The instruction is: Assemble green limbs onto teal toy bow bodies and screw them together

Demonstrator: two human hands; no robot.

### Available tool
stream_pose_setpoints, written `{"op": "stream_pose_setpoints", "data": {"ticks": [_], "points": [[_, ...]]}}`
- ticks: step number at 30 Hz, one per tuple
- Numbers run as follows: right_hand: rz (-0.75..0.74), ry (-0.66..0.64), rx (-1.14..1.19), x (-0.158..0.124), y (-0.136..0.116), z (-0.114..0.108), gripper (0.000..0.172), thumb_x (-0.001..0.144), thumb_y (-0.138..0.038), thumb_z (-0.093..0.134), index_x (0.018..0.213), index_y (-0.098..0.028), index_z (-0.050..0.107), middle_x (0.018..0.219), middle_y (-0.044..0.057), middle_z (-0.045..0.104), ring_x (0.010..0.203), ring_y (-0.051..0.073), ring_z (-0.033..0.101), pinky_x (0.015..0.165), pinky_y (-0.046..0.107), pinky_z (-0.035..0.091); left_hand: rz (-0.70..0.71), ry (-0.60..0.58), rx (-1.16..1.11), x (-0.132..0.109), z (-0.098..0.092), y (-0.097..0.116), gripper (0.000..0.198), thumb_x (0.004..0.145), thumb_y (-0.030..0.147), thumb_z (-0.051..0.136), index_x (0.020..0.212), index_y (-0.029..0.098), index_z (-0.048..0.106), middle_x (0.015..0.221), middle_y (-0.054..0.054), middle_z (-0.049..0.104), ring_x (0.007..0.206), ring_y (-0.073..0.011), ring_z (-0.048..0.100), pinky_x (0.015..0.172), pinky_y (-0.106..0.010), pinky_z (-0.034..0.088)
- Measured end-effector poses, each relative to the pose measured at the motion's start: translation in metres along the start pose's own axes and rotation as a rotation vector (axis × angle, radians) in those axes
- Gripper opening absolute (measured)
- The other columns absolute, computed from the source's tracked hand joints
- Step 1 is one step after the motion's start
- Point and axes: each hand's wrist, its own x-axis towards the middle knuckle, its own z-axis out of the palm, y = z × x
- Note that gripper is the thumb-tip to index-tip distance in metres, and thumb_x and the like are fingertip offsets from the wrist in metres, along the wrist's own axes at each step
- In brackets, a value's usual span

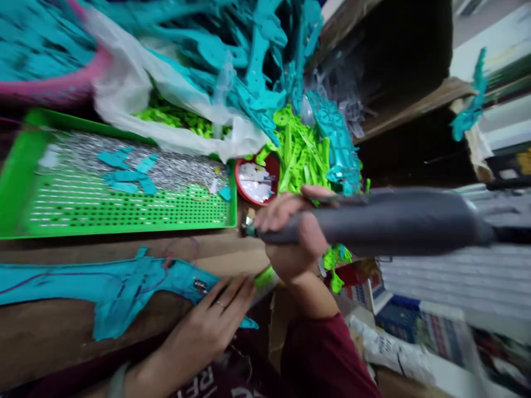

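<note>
My right hand (296, 235) is wrapped round a dark electric screwdriver (390, 221), which lies level with its tip to the left and its cable end to the right. Motion blurs the tool a little. A long turquoise plastic toy gun shell (166, 276) rests on the workbench, with thin wires running along it and a small metal part near my fingers. My left hand (219, 309) grips its right end, fingers laid over the top together; the thumb is hidden. Beside those fingertips is a bright green piece (264, 277).
A green perforated tray (124, 221) holds many small metal pieces, likely screws, and turquoise bits. Next to it stands a small red bowl (271, 190). Green parts (301, 149) and turquoise parts (261, 61) are heaped behind. A pink basket (62, 83) is far left; wooden shelving (415, 110) stands right.
</note>
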Motion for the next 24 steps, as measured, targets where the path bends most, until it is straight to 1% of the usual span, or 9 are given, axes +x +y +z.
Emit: {"op": "stream_pose_setpoints", "data": {"ticks": [3,5,7,9,11,15,19,22,24], "points": [[-0.092,0.09,-0.006,-0.037,-0.033,-0.048,0.019,0.088,-0.034,0.057,0.106,-0.03,0.053,0.055,-0.008,0.049,0.046,0.016,0.048,0.042,0.028,0.046,0.006,0.023,-0.108,-0.005,0.001,0.0,0.052,0.093,0.011,0.033,0.14,0.002,0.052,0.152,-0.019,0.048,0.14,-0.0329,0.046,0.119,-0.051,0.03],[-0.07,0.174,-0.077,-0.061,-0.036,-0.071,0.018,0.087,-0.031,0.057,0.105,-0.029,0.054,0.055,-0.007,0.05,0.044,0.016,0.047,0.041,0.028,0.046,0.008,0.018,-0.158,-0.008,0.001,0.0,0.052,0.095,0.011,0.031,0.143,0.001,0.048,0.153,-0.02,0.045,0.141,-0.0342,0.044,0.121,-0.052,0.027],[-0.034,0.238,-0.099,-0.08,-0.028,-0.083,0.019,0.086,-0.033,0.057,0.105,-0.029,0.052,0.054,-0.007,0.048,0.042,0.016,0.046,0.04,0.028,0.045,0.008,0.008,-0.178,-0.01,0.001,-0.001,0.052,0.096,0.01,0.03,0.146,0.0,0.044,0.155,-0.019,0.044,0.144,-0.0343,0.04,0.123,-0.051,0.024],[-0.009,0.241,-0.085,-0.092,-0.016,-0.088,0.022,0.086,-0.037,0.057,0.105,-0.029,0.05,0.053,-0.008,0.046,0.042,0.017,0.046,0.039,0.029,0.045,0.007,0.001,-0.185,-0.011,0.001,-0.001,0.053,0.097,0.009,0.029,0.148,0.0,0.04,0.155,-0.018,0.044,0.146,-0.0338,0.037,0.124,-0.05,0.024],[-0.004,0.198,-0.07,-0.098,-0.007,-0.089,0.023,0.086,-0.04,0.057,0.105,-0.03,0.049,0.052,-0.008,0.046,0.042,0.017,0.047,0.039,0.029,0.045,0.009,-0.005,-0.187,-0.011,0.0,-0.001,0.054,0.097,0.008,0.028,0.15,0.0,0.037,0.155,-0.018,0.044,0.146,-0.0337,0.036,0.124,-0.05,0.024],[-0.042,0.104,-0.026,-0.101,0.001,-0.091,0.022,0.087,-0.037,0.057,0.107,-0.031,0.051,0.055,-0.007,0.048,0.045,0.017,0.05,0.043,0.029,0.047,0.012,0.004,-0.192,-0.008,-0.002,-0.001,0.052,0.098,0.009,0.031,0.149,0.0,0.039,0.153,-0.018,0.046,0.146,-0.034,0.036,0.124,-0.05,0.023],[-0.058,0.029,-0.036,-0.097,-0.004,-0.093,0.024,0.089,-0.038,0.058,0.111,-0.034,0.054,0.056,-0.007,0.048,0.046,0.017,0.05,0.046,0.031,0.05,0.004,0.01,-0.204,-0.006,-0.003,-0.002,0.051,0.099,0.008,0.03,0.147,0.001,0.043,0.153,-0.018,0.046,0.146,-0.0335,0.036,0.124,-0.05,0.023],[-0.04,0.045,-0.051,-0.097,-0.014,-0.095,0.025,0.088,-0.038,0.06,0.113,-0.035,0.055,0.057,-0.007,0.051,0.047,0.017,0.051,0.047,0.031,0.051,0.003,0.002,-0.206,-0.006,-0.003,-0.003,0.05,0.099,0.008,0.03,0.146,0.001,0.044,0.154,-0.018,0.045,0.147,-0.0337,0.035,0.124,-0.049,0.024],[0.048,0.059,-0.067,-0.099,-0.02,-0.098,0.029,0.085,-0.043,0.063,0.112,-0.036,0.054,0.057,-0.007,0.052,0.049,0.018,0.052,0.05,0.034,0.053,0.003,-0.001,-0.207,-0.006,-0.003,-0.003,0.049,0.099,0.008,0.031,0.146,0.001,0.045,0.154,-0.018,0.044,0.148,-0.0339,0.033,0.125,-0.049,0.022]]}}
